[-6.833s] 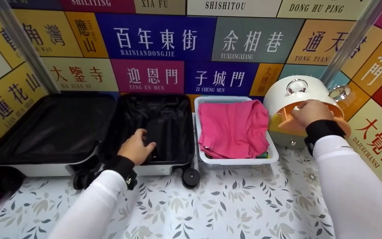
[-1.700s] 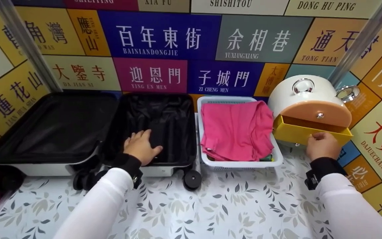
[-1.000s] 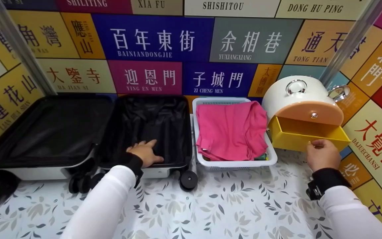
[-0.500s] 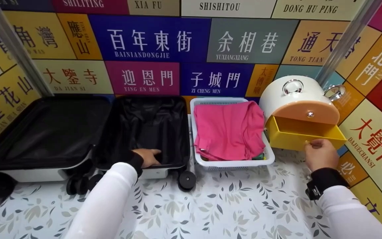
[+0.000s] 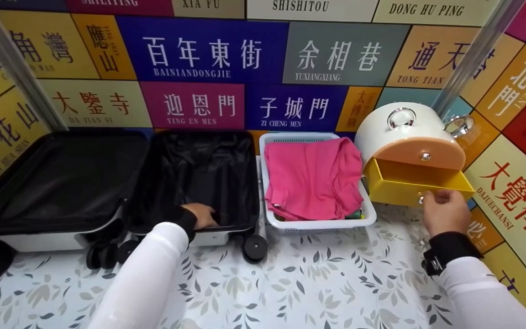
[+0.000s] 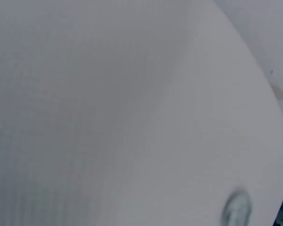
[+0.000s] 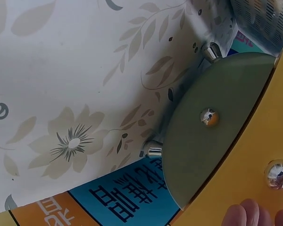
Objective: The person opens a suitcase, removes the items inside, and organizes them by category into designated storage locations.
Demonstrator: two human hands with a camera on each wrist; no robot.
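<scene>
My right hand is at the front of a yellow drawer, pulled out of a white rounded drawer box. In the right wrist view its fingertips sit beside the silver knob, apart from it. The drawer's inside shows nothing in it. Above it, the orange drawer is pushed in; below is a green drawer, also in. My left hand rests in the near part of an open black-lined suitcase, fingers partly hidden. The left wrist view shows mostly white surface.
A pale basket with folded pink cloth stands between the suitcase and the drawer box. The suitcase's other half lies at the left. Black wheels stick out in front. A patterned wall closes the back.
The orange drawer, open at first, went in and the yellow one came out. My right fingers have now slipped off its knob. My left hand turned and sank towards the suitcase's near edge.
</scene>
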